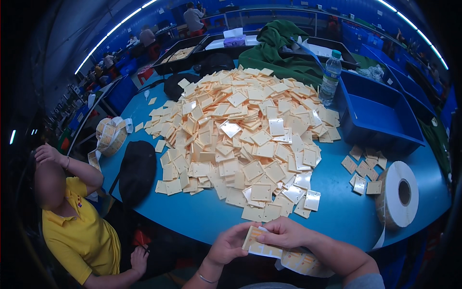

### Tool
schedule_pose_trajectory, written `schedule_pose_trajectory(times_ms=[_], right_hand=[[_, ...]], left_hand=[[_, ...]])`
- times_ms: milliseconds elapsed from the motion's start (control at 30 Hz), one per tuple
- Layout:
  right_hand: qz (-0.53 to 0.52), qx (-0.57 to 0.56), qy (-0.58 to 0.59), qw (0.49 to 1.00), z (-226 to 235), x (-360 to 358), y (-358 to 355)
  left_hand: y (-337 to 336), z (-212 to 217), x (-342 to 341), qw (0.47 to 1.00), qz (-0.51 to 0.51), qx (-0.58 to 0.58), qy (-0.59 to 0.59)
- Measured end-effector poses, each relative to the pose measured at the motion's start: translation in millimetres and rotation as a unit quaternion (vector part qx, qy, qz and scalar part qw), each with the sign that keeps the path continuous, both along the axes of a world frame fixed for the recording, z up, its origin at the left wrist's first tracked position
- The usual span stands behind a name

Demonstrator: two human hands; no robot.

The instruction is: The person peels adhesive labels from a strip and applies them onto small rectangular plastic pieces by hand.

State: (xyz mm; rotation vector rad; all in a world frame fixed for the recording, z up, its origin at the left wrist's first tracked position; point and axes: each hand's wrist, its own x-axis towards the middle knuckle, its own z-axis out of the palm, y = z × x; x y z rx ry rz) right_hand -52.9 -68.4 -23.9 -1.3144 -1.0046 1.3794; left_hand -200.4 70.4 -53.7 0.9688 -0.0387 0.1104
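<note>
Near the table's front edge, my left hand [228,244] grips a cream square plastic tile [248,238] by its side. My right hand [288,232] is closed at the tile's face, its thumb and fingers on a strip of white and yellow labels [269,251]. The strip lies against the tile, and its loose end trails below my right wrist. Just beyond both hands rises a large heap of the same cream tiles [240,130], some with small holes near a corner. My right fingertips partly cover the tile.
A blue bin [380,108] and a water bottle [331,79] stand at the right. Nearer are several loose tiles [365,164] and a label roll [398,195]. Another label roll [111,137] and a black cloth item [137,173] lie left. A person in yellow [82,236] sits at my left.
</note>
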Motion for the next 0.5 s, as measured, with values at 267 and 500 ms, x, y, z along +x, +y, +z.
schedule_pose_trajectory(times_ms=[267, 500], right_hand=[[-0.007, -0.012, -0.001, 1.000, 0.1, -1.3, -0.8], [-0.005, -0.026, 0.010, 1.000, -2.6, -3.5, -1.8]], left_hand=[[0.7, 2.7, 0.3, 1.000, -0.009, 0.007, -0.004], [0.2, 3.4, -1.8, 1.000, -0.014, 0.008, -0.002]])
